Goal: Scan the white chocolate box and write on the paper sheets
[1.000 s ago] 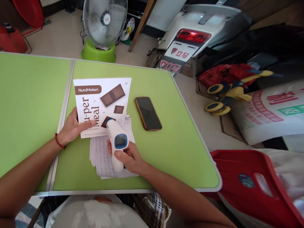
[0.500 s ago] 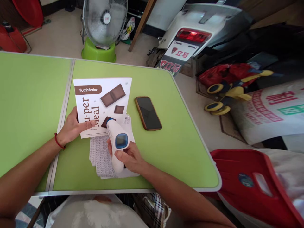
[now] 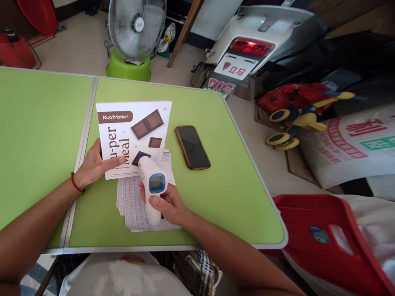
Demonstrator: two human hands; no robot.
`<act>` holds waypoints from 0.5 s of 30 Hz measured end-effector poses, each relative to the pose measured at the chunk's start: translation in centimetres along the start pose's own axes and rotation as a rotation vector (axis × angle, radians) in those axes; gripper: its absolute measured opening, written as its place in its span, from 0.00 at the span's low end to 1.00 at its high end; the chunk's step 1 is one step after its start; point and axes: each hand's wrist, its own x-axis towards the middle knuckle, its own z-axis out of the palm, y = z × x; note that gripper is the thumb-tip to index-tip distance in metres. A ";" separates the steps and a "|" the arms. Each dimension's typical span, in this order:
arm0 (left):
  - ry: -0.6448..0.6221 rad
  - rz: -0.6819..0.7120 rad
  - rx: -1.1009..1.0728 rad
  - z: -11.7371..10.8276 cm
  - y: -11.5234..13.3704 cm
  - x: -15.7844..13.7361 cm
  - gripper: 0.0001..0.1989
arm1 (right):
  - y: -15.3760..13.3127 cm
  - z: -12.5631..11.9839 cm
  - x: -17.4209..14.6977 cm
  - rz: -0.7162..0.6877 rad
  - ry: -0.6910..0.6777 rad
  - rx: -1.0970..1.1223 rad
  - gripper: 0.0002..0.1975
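My left hand (image 3: 96,163) grips the lower left side of a white NutriMotion box (image 3: 115,111) with chocolate pictures, its thumb across the front. In my right hand (image 3: 168,204) is a white infrared thermometer (image 3: 150,174) with a blue-framed screen, fingers wrapped round its handle. The blue tip of the thermometer points at the box's lower right part; whether they touch I cannot tell. Beneath both lies a stack of printed papers (image 3: 131,201) on the green table (image 3: 234,197). A phone (image 3: 194,147) in a brown case lies dark-screened to the right of the box.
Past the far table edge, a fan (image 3: 137,28) stands on a green stool (image 3: 128,70). A white scooter (image 3: 249,45) is at the upper right. A red plastic chair (image 3: 321,218) stands by the right corner, with a printed sack (image 3: 354,139) behind it.
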 end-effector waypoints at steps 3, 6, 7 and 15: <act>-0.012 0.005 -0.034 0.0 0.0 0.0 0.34 | 0.1 0.1 0.0 0.000 0.008 0.033 0.21; -0.025 0.021 -0.048 0.0 -0.1 0.0 0.33 | 0.1 0.1 0.0 -0.012 0.008 0.055 0.20; -0.027 0.027 -0.049 0.0 -0.1 0.0 0.33 | 0.1 0.1 0.0 -0.013 0.008 0.060 0.20; -0.005 0.014 -0.022 0.1 -0.2 0.0 0.33 | 0.2 0.0 0.1 -0.017 0.018 0.070 0.20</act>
